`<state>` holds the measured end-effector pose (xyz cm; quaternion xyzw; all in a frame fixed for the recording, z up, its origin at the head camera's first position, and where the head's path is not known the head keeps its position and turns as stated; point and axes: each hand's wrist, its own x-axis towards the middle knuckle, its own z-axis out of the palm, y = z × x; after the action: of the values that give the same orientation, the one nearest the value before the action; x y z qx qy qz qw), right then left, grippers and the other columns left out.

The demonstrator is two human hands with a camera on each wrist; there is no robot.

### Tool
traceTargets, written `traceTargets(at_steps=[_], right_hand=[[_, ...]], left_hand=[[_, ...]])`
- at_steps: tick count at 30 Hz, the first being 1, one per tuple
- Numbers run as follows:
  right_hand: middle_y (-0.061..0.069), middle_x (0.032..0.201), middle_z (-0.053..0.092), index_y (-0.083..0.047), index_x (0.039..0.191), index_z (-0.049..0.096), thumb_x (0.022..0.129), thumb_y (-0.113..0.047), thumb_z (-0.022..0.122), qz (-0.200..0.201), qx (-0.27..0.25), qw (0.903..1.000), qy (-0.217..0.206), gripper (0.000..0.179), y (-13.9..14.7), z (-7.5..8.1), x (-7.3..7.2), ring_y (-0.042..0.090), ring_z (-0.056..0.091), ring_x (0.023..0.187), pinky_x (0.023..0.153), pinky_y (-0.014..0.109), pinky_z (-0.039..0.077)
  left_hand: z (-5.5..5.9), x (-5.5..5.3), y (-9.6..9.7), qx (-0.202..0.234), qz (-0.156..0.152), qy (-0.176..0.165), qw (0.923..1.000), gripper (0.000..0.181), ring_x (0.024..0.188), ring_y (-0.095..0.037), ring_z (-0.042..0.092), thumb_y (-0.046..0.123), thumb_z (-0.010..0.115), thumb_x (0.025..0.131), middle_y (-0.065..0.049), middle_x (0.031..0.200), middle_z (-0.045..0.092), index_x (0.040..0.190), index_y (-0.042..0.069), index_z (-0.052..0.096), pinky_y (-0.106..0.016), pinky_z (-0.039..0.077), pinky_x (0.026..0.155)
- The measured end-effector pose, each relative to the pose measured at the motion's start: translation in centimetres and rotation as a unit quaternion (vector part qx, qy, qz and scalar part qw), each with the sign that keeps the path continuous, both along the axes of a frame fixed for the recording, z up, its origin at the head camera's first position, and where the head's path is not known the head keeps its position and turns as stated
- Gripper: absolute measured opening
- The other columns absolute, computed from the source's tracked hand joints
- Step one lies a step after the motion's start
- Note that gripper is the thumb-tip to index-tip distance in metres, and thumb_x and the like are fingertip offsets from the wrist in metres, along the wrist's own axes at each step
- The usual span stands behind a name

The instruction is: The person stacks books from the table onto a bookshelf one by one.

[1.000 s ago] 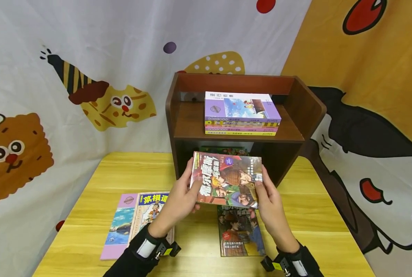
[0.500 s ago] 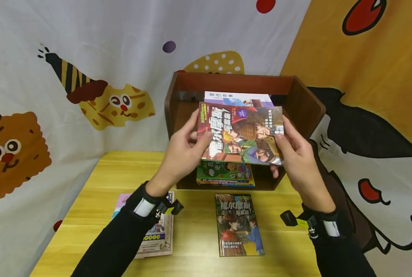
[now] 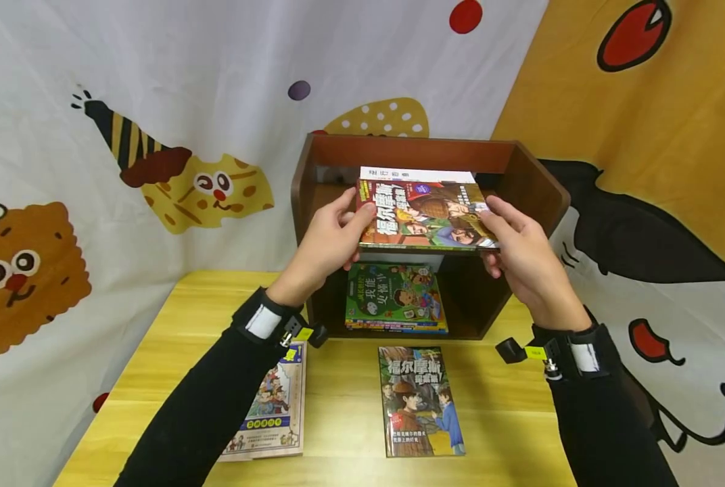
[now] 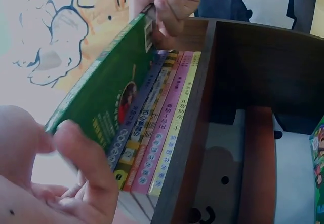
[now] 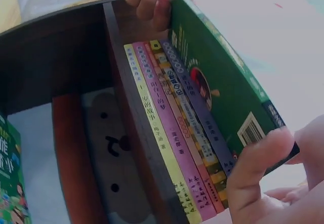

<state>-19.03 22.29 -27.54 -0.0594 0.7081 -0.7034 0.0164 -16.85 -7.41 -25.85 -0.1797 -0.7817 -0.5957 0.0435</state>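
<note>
My left hand (image 3: pixel 332 237) grips the left end of a book (image 3: pixel 426 215) with a red and brown illustrated cover, and my right hand (image 3: pixel 523 253) grips its right end. Thumbs lie on top, fingers underneath. The book is close over a stack of books (image 5: pixel 174 117) on the upper shelf, tilted above their spines. In the right wrist view its green back cover (image 5: pixel 212 82) with a barcode shows. Only the white top strip of the uppermost stacked book (image 3: pixel 417 174) shows behind it in the head view.
A brown wooden bookcase (image 3: pixel 527 182) stands on the yellow wood table (image 3: pixel 338 406). Its lower shelf holds a stack topped by a green book (image 3: pixel 393 294). A dark-covered book (image 3: pixel 420 399) lies in front. Another book (image 3: pixel 274 412) lies at left, partly under my left sleeve.
Both hands have carried the red and brown book up and forward from in front of the bookcase to over the upper-shelf stack. The green book below has come into view.
</note>
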Motion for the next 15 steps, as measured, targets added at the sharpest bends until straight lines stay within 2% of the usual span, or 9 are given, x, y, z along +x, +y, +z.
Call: traceTargets(at_steps=[2, 5, 8, 10, 12, 15], right_hand=[[0.014, 0.122, 0.05, -0.022, 0.145, 0.033, 0.09, -0.035, 0.06, 0.002, -0.022, 0.9997, 0.006, 0.063, 0.3, -0.5, 0.3, 0.015, 0.043, 0.05, 0.038, 0.023, 0.039], [0.014, 0.132, 0.041, -0.02, 0.145, 0.031, 0.089, -0.024, 0.062, 0.024, -0.044, 0.9983, 0.029, 0.065, 0.6, -1.1, 0.8, 0.016, 0.043, 0.054, 0.042, 0.023, 0.039], [0.011, 0.143, 0.033, -0.021, 0.147, 0.026, 0.088, -0.013, 0.063, 0.048, -0.032, 0.9966, 0.059, 0.07, 0.8, -1.6, 1.3, 0.017, 0.043, 0.057, 0.045, 0.024, 0.041], [0.008, 0.148, 0.029, -0.022, 0.147, 0.025, 0.087, -0.011, 0.064, 0.051, -0.006, 0.9958, 0.075, 0.072, 0.9, -1.7, 1.5, 0.018, 0.044, 0.057, 0.046, 0.024, 0.042], [0.007, 0.148, 0.032, -0.022, 0.146, 0.028, 0.087, -0.013, 0.065, 0.037, 0.026, 0.9946, 0.094, 0.071, 1.0, -1.8, 1.6, 0.02, 0.044, 0.057, 0.046, 0.025, 0.043], [0.007, 0.138, 0.046, -0.026, 0.144, 0.033, 0.086, -0.025, 0.066, -0.005, 0.106, 0.9881, 0.111, 0.067, 1.0, -1.8, 1.4, 0.022, 0.046, 0.056, 0.046, 0.026, 0.045]], left_hand=[[-0.3, -0.1, -0.3, -0.005, -0.01, -0.009, 0.9999, 0.071, 0.049, -0.028, 0.05, 0.04, 0.054, 0.093, -0.011, 0.064, 0.052, 0.148, 0.011, 0.02, -0.033, 0.047, 0.048], [-1.1, -0.3, -0.7, -0.018, -0.031, -0.022, 0.9991, 0.086, 0.052, -0.027, 0.049, 0.042, 0.065, 0.085, -0.01, 0.084, 0.057, 0.15, 0.017, 0.014, -0.034, 0.046, 0.051], [-2.1, -0.6, -0.8, -0.033, -0.041, -0.027, 0.9983, 0.097, 0.053, -0.022, 0.045, 0.042, 0.073, 0.078, -0.003, 0.1, 0.055, 0.15, 0.023, 0.011, -0.032, 0.044, 0.051], [-2.6, -0.8, -0.8, -0.044, -0.029, -0.01, 0.9985, 0.096, 0.052, -0.02, 0.045, 0.044, 0.073, 0.077, 0.001, 0.104, 0.055, 0.15, 0.023, 0.014, -0.031, 0.043, 0.05], [-2.8, -1.0, -0.7, -0.062, -0.006, 0.017, 0.9979, 0.09, 0.052, -0.019, 0.045, 0.048, 0.071, 0.077, 0.001, 0.094, 0.057, 0.148, 0.021, 0.023, -0.03, 0.04, 0.05], [-3.0, -1.3, -0.5, -0.091, 0.039, 0.064, 0.993, 0.081, 0.053, -0.018, 0.045, 0.054, 0.067, 0.078, -0.001, 0.077, 0.057, 0.142, 0.015, 0.038, -0.031, 0.035, 0.05]])
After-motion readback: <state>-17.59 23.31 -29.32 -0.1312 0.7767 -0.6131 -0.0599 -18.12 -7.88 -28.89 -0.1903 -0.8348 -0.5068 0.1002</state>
